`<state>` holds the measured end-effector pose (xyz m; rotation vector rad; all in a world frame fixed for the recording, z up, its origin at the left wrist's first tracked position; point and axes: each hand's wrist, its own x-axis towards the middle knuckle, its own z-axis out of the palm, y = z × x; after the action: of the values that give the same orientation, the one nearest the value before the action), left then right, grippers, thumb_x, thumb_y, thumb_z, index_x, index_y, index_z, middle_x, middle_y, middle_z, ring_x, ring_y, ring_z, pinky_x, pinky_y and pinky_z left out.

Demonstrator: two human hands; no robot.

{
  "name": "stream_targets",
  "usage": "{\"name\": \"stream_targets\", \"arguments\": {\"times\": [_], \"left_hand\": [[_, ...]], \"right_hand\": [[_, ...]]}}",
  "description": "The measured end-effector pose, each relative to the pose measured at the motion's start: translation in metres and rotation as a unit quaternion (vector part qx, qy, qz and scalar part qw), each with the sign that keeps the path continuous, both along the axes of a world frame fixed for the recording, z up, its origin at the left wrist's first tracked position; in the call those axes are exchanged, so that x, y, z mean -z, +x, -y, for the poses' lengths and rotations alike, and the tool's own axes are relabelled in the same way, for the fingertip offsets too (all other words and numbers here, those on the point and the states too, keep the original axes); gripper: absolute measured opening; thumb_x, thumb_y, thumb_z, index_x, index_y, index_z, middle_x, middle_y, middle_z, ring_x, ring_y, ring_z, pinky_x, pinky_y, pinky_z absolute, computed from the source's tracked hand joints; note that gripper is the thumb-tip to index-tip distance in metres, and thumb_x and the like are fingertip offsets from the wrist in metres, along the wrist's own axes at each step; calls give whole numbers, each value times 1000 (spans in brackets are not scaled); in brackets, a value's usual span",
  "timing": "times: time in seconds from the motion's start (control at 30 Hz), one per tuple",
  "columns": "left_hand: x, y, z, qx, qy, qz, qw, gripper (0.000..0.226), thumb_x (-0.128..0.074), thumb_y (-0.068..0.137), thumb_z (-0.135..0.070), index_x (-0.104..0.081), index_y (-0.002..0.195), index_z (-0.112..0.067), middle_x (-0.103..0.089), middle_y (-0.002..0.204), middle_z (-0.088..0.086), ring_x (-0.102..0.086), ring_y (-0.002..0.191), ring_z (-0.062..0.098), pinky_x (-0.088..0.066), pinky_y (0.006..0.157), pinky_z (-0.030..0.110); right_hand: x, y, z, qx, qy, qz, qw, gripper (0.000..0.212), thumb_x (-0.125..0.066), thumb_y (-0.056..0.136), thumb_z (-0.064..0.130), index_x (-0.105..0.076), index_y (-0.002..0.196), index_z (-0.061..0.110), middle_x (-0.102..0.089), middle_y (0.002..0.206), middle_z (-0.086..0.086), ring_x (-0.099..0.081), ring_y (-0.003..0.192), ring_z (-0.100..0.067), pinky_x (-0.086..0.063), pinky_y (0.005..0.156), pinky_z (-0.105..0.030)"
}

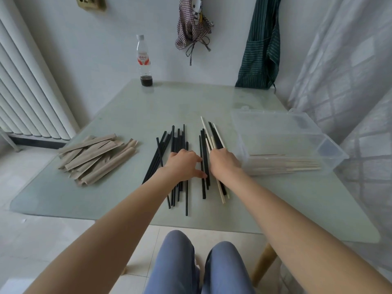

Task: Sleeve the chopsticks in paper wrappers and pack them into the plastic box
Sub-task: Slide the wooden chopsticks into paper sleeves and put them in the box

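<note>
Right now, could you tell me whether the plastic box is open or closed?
Open. The plastic box has its clear lid tipped back toward the wall, and light wooden sticks lie uncovered inside, along its near wall.

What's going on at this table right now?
A person sits at a glass table sorting loose chopsticks. The left hand rests on a spread of black chopsticks; the right hand lies on a mixed black and pale bunch. Brown paper wrappers sit piled at the left, and the clear plastic box at the right already holds some pale sticks.
</note>
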<state>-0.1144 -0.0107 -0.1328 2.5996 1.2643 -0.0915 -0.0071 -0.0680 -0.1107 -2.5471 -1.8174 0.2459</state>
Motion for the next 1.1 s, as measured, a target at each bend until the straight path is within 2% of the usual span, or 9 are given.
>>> {"name": "stream_targets", "arguments": {"times": [0.17,0.3,0.37,0.5,0.57,0.67,0.8,0.93,1.1], "left_hand": [[-1,3,1,-3,-5,-6,1000,66,-61,84,-50,-42,140,-22,-46,141,0,-34,135,23,-26,107,45],[-2,3,0,-16,-23,16,999,67,-64,83,-47,-43,140,-19,-48,140,2,-38,133,23,-27,108,44],[-2,0,-1,-14,-51,41,998,68,-66,82,-44,-42,140,-19,-48,141,3,-39,133,23,-29,110,43],[-12,-22,-8,-39,-66,141,987,54,-63,88,-31,-46,137,-17,-48,141,6,-45,129,22,-36,105,33],[-16,-43,-16,-86,-3,176,981,41,-59,90,-20,-53,131,-15,-55,132,7,-53,118,23,-42,97,32],[-15,-82,-27,-195,82,176,961,39,-49,89,-3,-57,124,-15,-56,125,9,-54,113,28,-45,93,37],[-6,-124,-38,-275,115,86,951,30,-48,93,-12,-55,122,-11,-50,125,14,-45,119,32,-40,92,39],[3,-145,-49,-268,67,19,961,40,-64,87,-24,-55,122,-9,-53,123,17,-49,118,34,-43,89,40],[5,-148,-56,-264,96,52,958,23,-51,91,-18,-64,106,-8,-61,111,14,-56,109,35,-41,82,38]], "right_hand": [[1,-5,-2,6,7,20,1000,28,-57,89,3,-56,117,6,-58,119,-14,-58,109,-30,-46,78,-32],[1,0,1,52,15,-42,998,16,-54,90,5,-58,106,6,-61,110,-13,-60,99,-30,-45,71,-32],[-3,1,1,48,33,-55,997,4,-53,92,9,-56,94,8,-61,101,-12,-59,87,-28,-43,66,-31],[-18,-6,-8,9,88,-139,986,13,-51,92,14,-50,81,7,-59,85,-10,-59,75,-24,-48,64,-32],[-24,-16,-15,-12,112,-231,966,17,-51,91,10,-51,75,6,-67,85,-14,-66,73,-23,-56,70,-36],[-30,-38,-25,-10,105,-414,904,13,-49,92,4,-51,80,9,-66,79,-12,-64,66,-20,-58,66,-33],[-31,-62,-31,7,78,-577,813,13,-56,88,-4,-52,94,6,-63,81,-12,-63,64,-17,-57,63,-30],[-28,-78,-34,9,64,-615,786,21,-60,86,-4,-51,103,4,-63,88,-16,-63,69,-19,-58,63,-29],[-22,-83,-41,21,64,-604,794,22,-52,91,-1,-50,113,2,-64,85,-12,-65,70,-19,-58,62,-28]]}}
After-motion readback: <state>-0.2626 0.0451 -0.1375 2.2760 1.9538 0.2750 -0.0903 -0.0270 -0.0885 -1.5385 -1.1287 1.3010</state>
